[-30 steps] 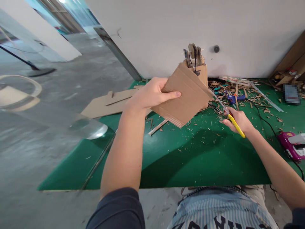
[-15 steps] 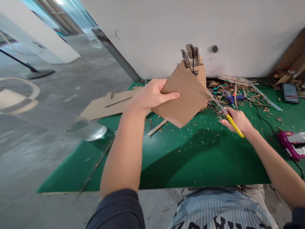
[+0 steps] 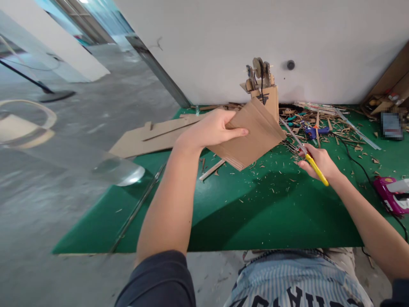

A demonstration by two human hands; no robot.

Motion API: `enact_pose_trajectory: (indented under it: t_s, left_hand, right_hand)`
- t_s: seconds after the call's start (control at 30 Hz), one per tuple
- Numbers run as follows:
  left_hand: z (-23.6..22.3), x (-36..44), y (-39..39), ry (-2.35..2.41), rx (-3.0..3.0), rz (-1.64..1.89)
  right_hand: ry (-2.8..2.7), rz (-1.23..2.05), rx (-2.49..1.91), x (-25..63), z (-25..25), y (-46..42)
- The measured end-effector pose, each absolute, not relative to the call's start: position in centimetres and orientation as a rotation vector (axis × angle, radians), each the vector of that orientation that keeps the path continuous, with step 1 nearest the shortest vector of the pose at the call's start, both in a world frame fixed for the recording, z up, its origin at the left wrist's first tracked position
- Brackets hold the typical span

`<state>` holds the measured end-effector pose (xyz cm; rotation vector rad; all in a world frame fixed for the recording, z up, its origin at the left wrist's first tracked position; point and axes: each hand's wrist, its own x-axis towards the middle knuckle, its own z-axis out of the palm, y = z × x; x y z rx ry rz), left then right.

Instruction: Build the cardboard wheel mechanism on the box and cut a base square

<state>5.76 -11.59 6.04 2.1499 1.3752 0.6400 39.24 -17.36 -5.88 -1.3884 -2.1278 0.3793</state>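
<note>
My left hand (image 3: 212, 130) is closed on a flat piece of brown corrugated cardboard (image 3: 255, 136), thumb on the near face and fingers behind it. The piece is held tilted above the green table. In my right hand (image 3: 319, 162) is a utility knife (image 3: 316, 169) with a yellow handle and a long grey blade. Its blade points up and left, just beside the cardboard's right corner; whether it touches the edge I cannot tell. Behind the held piece stands a cardboard construction (image 3: 270, 98) with round discs on top, partly hidden.
Cardboard scraps (image 3: 345, 128) litter the back of the green table (image 3: 243, 226), around a blue glue gun (image 3: 316, 131). A magenta-and-white device (image 3: 391, 194) stands at right, with a black cord nearby. Larger cardboard pieces (image 3: 134, 138) lie at left, near a clear cylinder (image 3: 128, 175).
The cardboard has tipped and moved slightly down and right with my left hand. The knife blade now shows more fully, its tip off the cardboard's upper right edge.
</note>
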Motion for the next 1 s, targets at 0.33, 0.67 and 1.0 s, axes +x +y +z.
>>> enact_pose_trajectory:
  t_s: [0.33,0.67,1.0]
  left_hand:
    - [6.57,5.57,-12.23,1.303,1.991,0.799]
    - [6.04,5.5,-11.77,1.306,2.041,0.757]
    - [6.09,5.58,-11.84,1.296,2.051,0.751]
  right_hand:
    - [-2.092,0.33,-1.474,39.72,-5.69,-17.13]
    - [-2.132,0.332,-1.478,39.7,-5.56,-17.23]
    - [-2.142,0.322,-1.507,39.44,-5.42,-17.29]
